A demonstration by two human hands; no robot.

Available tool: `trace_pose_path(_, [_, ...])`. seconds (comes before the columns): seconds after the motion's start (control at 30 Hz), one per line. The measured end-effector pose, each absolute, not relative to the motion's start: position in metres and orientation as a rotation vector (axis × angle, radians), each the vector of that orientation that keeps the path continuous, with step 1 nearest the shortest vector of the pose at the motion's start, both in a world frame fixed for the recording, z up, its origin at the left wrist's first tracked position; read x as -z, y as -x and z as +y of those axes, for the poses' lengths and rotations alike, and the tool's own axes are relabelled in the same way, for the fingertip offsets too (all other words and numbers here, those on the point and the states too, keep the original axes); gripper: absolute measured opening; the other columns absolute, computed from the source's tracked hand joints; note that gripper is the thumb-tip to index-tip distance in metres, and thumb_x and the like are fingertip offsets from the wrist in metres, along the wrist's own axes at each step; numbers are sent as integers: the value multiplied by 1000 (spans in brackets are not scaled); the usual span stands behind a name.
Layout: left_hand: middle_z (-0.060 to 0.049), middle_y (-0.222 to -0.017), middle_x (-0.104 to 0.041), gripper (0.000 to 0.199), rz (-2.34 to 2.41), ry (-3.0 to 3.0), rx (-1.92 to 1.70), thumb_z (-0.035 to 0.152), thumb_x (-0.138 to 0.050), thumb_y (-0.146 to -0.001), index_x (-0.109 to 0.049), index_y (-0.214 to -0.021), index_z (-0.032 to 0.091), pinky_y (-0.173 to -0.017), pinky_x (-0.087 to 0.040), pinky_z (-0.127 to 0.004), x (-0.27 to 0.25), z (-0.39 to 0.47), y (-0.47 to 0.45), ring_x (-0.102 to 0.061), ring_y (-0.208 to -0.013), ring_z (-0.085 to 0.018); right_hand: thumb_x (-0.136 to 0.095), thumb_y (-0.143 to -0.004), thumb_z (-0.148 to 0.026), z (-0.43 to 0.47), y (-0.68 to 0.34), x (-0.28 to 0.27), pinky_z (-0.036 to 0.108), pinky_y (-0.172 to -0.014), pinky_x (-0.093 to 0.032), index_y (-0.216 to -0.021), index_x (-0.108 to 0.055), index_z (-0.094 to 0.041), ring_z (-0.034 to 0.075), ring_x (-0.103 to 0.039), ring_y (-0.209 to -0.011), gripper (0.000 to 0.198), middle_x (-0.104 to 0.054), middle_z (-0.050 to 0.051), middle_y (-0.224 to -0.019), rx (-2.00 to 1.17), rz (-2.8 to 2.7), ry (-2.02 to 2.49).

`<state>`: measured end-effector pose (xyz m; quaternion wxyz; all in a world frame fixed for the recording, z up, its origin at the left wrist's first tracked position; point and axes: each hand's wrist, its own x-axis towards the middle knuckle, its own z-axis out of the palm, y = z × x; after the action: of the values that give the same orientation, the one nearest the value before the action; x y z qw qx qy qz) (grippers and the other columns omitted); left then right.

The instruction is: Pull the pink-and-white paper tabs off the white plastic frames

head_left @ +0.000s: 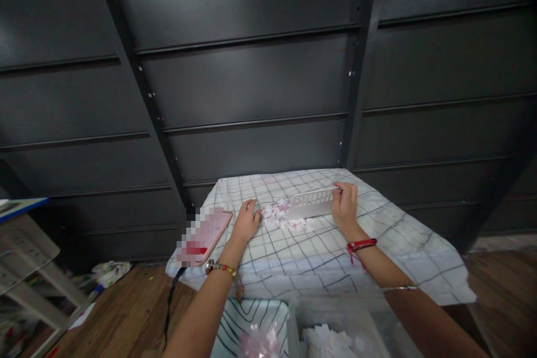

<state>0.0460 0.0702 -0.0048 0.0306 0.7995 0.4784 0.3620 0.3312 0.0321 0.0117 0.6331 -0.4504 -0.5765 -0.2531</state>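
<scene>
- The dark panelled wall (251, 84) rises behind my work.
- The cloth-covered counter (398, 251) stands before it, its white checked cover creased.
- A translucent bin (296, 321) sits at my near side, with pale paper slips (327, 341) inside.
- Just left of it is a wavy-striped tray (232, 313), holding something pink and shiny (260, 344), too blurred to name.
- The slotted white plastic panel (312, 212) stands on its long edge between my hands. Its long axis runs mostly left to right, the right end slightly farther from me; the left end reaches in among the scraps.
- A pink-cased phone (218, 229) lies to the left of my hands.
- My right hand (345, 207) is the nearer one to the panel, its fingers pinching the far-right end.
- My left hand (245, 222) is loose, fingers partly spread and grasping nothing, across the scraps from the panel's left end.
- Loose paper scraps (272, 216) lie heaped right beside those left fingers; whether they touch, I can't tell.
</scene>
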Motion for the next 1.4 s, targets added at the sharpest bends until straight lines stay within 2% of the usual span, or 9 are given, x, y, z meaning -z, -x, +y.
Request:
trace_pose_path(0.8, [-12, -112, -50, 32, 1446, -2503, -1093, 13, -41, -80, -52, -110, 12, -100, -36, -37, 8, 75, -46, -47, -111, -22, -39, -82, -13, 28, -318, -12, 36, -68, -42, -104, -43, -23, 18, -46, -83, 25, -43, 5, -90, 715, -1445, 778])
trace_pose_path(1.4, [-12, -107, -53, 31, 1417, -2519, -1074, 11, -41, -78, -54, -107, 11, -97, -39, -38, 6, 74, -45, -49, -107, -22, -38, -82, -16, 28, -326, -12, 38, -70, -42, -104, -44, -22, 19, -45, -84, 23, -44, 6, -90, 705, -1392, 811])
